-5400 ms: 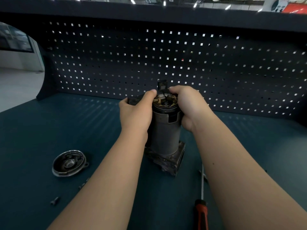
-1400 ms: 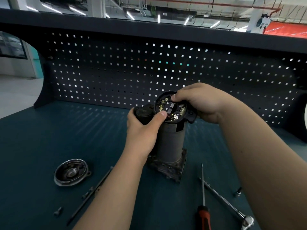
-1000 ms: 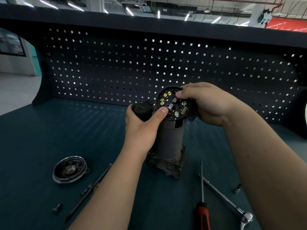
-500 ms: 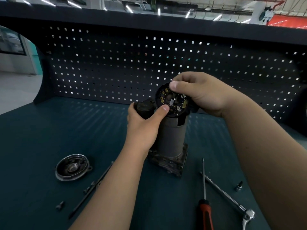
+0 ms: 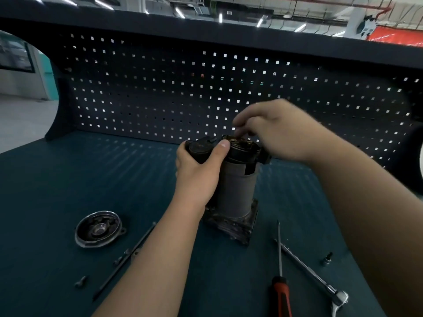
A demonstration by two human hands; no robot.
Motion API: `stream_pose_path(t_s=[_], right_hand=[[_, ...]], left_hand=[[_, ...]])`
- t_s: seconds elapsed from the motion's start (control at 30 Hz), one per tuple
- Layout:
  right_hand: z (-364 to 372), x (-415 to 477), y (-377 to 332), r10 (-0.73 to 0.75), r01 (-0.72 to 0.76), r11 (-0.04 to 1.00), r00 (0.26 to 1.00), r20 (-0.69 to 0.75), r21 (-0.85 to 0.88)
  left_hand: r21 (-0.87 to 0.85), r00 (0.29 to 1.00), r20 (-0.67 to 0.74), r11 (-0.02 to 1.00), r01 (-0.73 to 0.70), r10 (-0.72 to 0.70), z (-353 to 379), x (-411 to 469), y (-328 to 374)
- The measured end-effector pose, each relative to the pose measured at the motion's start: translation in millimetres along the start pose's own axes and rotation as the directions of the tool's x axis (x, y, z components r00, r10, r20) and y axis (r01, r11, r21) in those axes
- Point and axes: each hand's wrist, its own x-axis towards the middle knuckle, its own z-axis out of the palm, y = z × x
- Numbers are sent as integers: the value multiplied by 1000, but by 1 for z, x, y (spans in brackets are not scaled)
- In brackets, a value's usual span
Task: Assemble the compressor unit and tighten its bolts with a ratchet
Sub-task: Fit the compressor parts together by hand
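The grey compressor unit (image 5: pixel 237 193) stands upright on its square base in the middle of the bench. My left hand (image 5: pixel 198 175) grips its dark side cylinder near the top, thumb against the rim. A black brush-holder plate (image 5: pixel 242 149) lies flat on the unit's top end. My right hand (image 5: pixel 274 131) hovers over that plate with fingertips curled down onto its far edge. The ratchet (image 5: pixel 313 276) lies on the bench at front right, its head near the edge.
A round metal end cap (image 5: pixel 98 228) lies at front left. A long bolt (image 5: pixel 124 260) and a short bolt (image 5: pixel 80 281) lie near it. A red-handled screwdriver (image 5: pixel 280 277) and a small socket (image 5: pixel 327 258) lie at front right. The pegboard (image 5: pixel 183 92) closes the back.
The brush-holder plate, earlier tilted up toward me in my right hand, has been lowered flat onto the top of the unit. My left hand has kept its grip.
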Motion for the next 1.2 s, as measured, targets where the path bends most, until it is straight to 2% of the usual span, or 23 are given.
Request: stream_pose_path(t_s=[0.03, 0.07, 0.17, 0.2, 0.33, 0.43, 0.57, 0.7, 0.93, 1.0, 1.07, 1.13, 1.2], right_hand=[[-5, 1, 5, 63, -58, 984, 998, -27, 169], [-9, 1, 9, 70, -63, 976, 997, -29, 207], [-10, 5, 22, -7, 21, 993, 993, 114, -119], [-10, 6, 23, 14, 13, 989, 983, 182, -148], [-17, 17, 20, 96, -72, 994, 934, 343, -82], [-18, 24, 11, 71, -4, 986, 915, 398, -167], [-13, 31, 0, 50, 94, 934, 921, 387, -345], [-10, 31, 6, -1, 134, 924, 937, 350, -357], [-22, 32, 21, -81, 107, 986, 977, 197, -127], [-19, 32, 22, -82, 110, 988, 970, 227, -111], [-16, 30, 21, -65, 97, 992, 941, 331, -80], [-14, 30, 19, -30, 82, 990, 917, 399, -115], [-14, 31, 17, -14, 98, 977, 917, 398, -192]], left_hand=[[-7, 1000, -2, 1000, 6, -6, 0, 0, -1], [-23, 1000, -4, 1000, 11, -11, 0, 1, -1], [-53, 999, -18, 998, 25, -26, 1, 5, -4], [-50, 999, -23, 998, 30, -31, 2, 6, -5], [-47, 999, -44, 998, 28, -30, 3, 6, -4], [-60, 997, -64, 998, 33, -37, 4, 3, -1], [-68, 996, -71, 997, 46, -51, 4, 1, 2], [-45, 996, -77, 998, 49, -53, 5, 5, 1], [-5, 996, -88, 1000, 21, -21, 7, 5, 0], [-15, 996, -81, 1000, 24, -25, 6, 6, -1], [-20, 997, -74, 1000, 21, -23, 5, 7, -1], [46, 994, -83, 997, -62, 66, 7, 5, -1], [242, 936, -87, 919, -311, 340, 9, -1, 0]])
